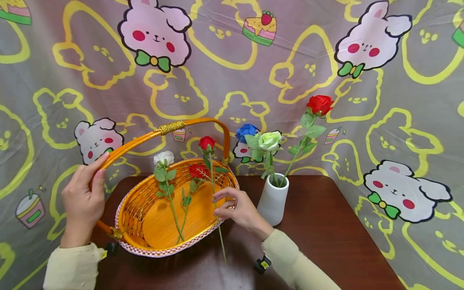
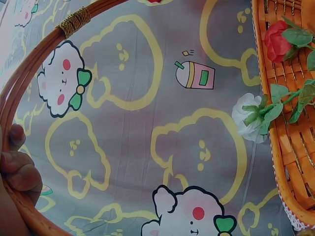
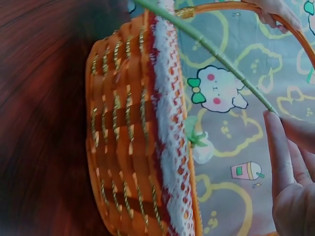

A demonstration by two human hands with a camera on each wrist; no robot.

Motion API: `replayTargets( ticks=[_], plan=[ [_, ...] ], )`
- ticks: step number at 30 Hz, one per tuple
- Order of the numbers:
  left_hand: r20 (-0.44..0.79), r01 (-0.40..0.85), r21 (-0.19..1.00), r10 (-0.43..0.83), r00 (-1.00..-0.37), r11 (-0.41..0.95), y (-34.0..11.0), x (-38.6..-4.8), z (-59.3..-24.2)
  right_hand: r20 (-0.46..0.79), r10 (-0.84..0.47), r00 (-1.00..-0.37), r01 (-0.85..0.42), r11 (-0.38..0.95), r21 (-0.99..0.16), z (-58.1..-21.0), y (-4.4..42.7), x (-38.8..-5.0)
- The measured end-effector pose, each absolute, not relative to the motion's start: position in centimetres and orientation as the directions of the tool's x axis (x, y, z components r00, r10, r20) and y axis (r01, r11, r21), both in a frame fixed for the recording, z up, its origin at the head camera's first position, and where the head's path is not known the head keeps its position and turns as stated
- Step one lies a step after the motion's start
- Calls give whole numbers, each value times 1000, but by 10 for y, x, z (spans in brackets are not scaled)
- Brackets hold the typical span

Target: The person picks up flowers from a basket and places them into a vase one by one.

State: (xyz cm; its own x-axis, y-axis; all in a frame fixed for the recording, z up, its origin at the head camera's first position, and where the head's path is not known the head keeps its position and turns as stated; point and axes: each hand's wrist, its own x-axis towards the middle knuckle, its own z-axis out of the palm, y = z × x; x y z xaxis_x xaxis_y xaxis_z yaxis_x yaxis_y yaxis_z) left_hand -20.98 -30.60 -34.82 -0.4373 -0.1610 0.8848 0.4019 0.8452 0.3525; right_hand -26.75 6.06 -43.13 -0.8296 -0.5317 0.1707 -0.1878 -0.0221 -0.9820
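Observation:
My left hand (image 1: 85, 197) grips the arched handle (image 1: 141, 139) of an orange woven basket (image 1: 159, 229), low on its left side. Between thumb and fingertips, my right hand (image 1: 237, 207) pinches the green stem of a red rose (image 1: 207, 143) at the basket's right side. That rose stands nearly upright, its bloom above the rim and its stem end reaching past the near edge. Inside the basket lean a white rose (image 1: 164, 157) and another red rose (image 1: 198, 171). In the right wrist view the pinched stem (image 3: 216, 51) crosses the basket's lace-trimmed rim (image 3: 174, 123).
Right of the basket, a white vase (image 1: 272, 201) holds a blue rose (image 1: 247, 132), a pale green rose (image 1: 270, 141) and a tall red rose (image 1: 320, 104). All stand on a dark brown table (image 1: 326, 241). A patterned cartoon cloth (image 1: 224, 84) hangs behind.

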Motion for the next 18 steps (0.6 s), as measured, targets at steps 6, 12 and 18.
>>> replayTargets(
  ticks=[6, 12, 18],
  plan=[
    [886, 404, 351, -160, -435, 845, -306, -210, -348, 261, -513, -818, -293, -20, -956, -435, 73, -258],
    [896, 412, 320, -132, -423, 853, -306, -210, -347, 378, -483, -790, -398, -67, -915, -434, 85, -251],
    [907, 420, 302, -122, -404, 856, -304, -210, -345, 487, -413, -770, -501, -83, -861, -424, 99, -247]
  ],
)
